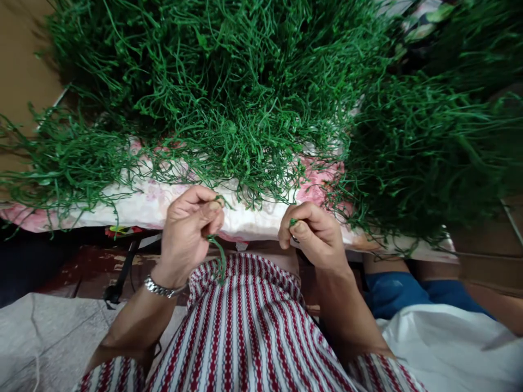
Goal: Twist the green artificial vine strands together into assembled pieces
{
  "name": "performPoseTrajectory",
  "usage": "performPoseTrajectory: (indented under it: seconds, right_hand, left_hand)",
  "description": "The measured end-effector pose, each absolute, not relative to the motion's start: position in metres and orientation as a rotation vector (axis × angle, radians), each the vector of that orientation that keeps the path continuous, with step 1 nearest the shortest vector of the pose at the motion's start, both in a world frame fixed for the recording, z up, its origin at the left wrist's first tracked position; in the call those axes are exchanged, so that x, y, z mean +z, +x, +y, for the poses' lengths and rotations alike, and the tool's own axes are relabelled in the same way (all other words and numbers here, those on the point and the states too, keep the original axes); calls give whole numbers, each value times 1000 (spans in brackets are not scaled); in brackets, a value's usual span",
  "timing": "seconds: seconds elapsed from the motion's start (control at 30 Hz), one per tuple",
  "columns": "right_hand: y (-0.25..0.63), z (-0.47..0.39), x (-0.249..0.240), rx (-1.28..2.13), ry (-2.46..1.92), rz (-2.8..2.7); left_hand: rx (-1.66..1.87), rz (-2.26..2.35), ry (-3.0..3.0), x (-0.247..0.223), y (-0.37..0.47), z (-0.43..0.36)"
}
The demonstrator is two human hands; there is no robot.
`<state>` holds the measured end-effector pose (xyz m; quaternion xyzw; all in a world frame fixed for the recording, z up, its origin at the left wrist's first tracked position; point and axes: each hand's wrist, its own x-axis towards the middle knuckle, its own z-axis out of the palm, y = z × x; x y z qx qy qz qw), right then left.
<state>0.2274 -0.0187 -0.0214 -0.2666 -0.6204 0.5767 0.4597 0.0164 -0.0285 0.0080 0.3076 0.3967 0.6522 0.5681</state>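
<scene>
My left hand (pixel 186 231), with a metal watch at its wrist, is closed in a pinch at the table's near edge. It grips a thin green stem (pixel 222 258), apparently plastic, whose curved end hangs below the fingers while a short tip shows above the thumb. To the right, apart from it, my right hand (pixel 316 234) is closed too, thumb against forefinger, on a small green piece (pixel 292 222) mostly hidden by the fingers. Just beyond both hands, loose green stems (pixel 249 158) spill from a large heap (pixel 212 71) of the same kind.
A white cloth with pink flowers (pixel 253 213) covers the table. More green stems lie at left (pixel 69 163) and in a dense pile at right (pixel 425 158). Brown cardboard (pixel 24 71) stands at the far left. Another person's blue shorts (pixel 400 294) show at lower right, near a white sheet (pixel 453 348).
</scene>
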Motion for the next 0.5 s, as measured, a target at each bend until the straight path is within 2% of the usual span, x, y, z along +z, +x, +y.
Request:
performPoseTrajectory:
  seconds: [0.3, 0.5]
  right_hand:
    - [184, -29, -29, 1514, -791, -1820]
    - [178, -31, -36, 1534, -862, -1797]
  left_hand:
    - [1603, 1002, 686, -3, 44, -25]
    - [1599, 1009, 658, -8, 45, -25]
